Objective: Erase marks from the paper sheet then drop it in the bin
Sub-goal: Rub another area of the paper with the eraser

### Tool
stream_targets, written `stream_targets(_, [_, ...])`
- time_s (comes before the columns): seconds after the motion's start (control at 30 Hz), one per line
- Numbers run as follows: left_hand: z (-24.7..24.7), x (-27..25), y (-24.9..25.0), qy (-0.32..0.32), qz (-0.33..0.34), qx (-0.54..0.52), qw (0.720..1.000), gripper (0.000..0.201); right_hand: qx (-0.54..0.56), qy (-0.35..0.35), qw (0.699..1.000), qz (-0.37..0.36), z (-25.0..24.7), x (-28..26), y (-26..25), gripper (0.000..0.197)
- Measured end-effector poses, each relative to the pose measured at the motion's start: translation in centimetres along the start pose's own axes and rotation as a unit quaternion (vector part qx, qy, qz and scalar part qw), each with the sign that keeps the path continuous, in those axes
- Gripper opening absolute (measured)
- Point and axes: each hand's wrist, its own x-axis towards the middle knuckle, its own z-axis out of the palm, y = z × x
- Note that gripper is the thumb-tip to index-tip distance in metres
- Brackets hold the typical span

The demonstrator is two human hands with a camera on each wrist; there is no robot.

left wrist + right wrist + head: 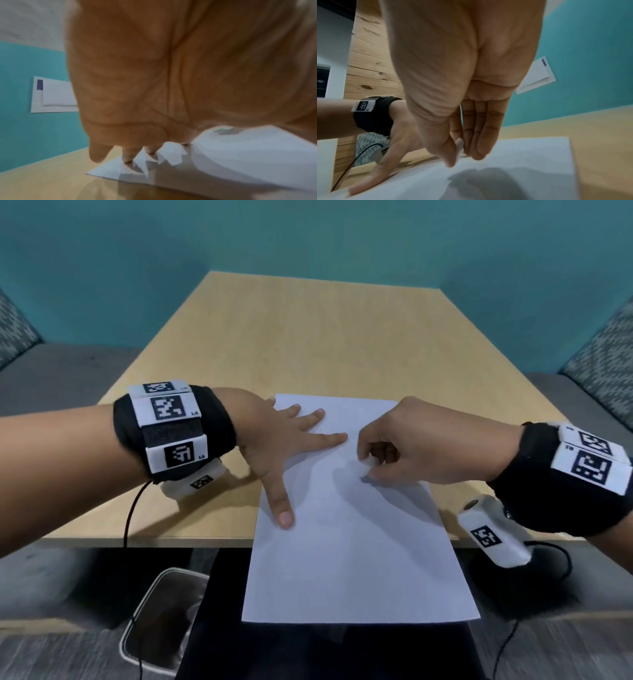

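Note:
A white paper sheet [356,542] lies on the wooden table [308,337], and its near part hangs over the front edge. My left hand [281,453] lies flat on the sheet's left side with fingers spread, pressing it down; the left wrist view shows its fingertips [127,159] on the paper [240,155]. My right hand [411,446] pinches a small white eraser [367,463] and holds it against the middle of the sheet. In the right wrist view the eraser [459,148] sits between the thumb and fingers. Marks on the paper are too faint to make out. A clear-walled bin [164,618] stands on the floor, below left.
Grey benches with patterned cushions [603,364] flank the table, against a teal wall. Black cables [133,515] hang from both wrist cameras. A white notice [53,94] is fixed to the wall. My dark-clothed legs are under the overhanging sheet.

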Motion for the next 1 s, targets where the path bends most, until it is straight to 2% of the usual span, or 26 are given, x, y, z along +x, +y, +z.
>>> stream_targets(0.17, [0.2,0.0,-0.2,0.003,-0.006,0.009,1.000,0.157,-0.034,0.009,0.999,-0.023,1.3,1.5,-1.3,0.011])
stream_targets(0.3, [0.2,0.1,-0.1,0.001,-0.016,0.015,1.000,0.157,-0.061,-0.013,0.997,-0.040,1.5,0.8,-2.0,0.008])
stream_targets(0.5, [0.1,0.2,-0.1,0.001,-0.018,0.016,1.000,0.159,-0.098,0.027,0.995,0.005,1.1,1.0,-1.3,0.008])
stream_targets(0.67, [0.2,0.1,0.0,0.001,-0.020,0.021,1.000,0.157,-0.112,-0.012,0.994,-0.012,1.9,0.4,-3.2,0.022])
stream_targets(0.8, [0.3,0.1,-0.2,0.007,-0.014,0.013,1.000,0.158,-0.142,0.014,0.989,0.033,0.8,0.7,-2.1,0.013])
stream_targets(1.0, [0.2,0.1,-0.1,0.007,-0.015,0.010,1.000,0.156,-0.132,-0.017,0.991,0.007,1.6,0.5,-4.1,0.034])
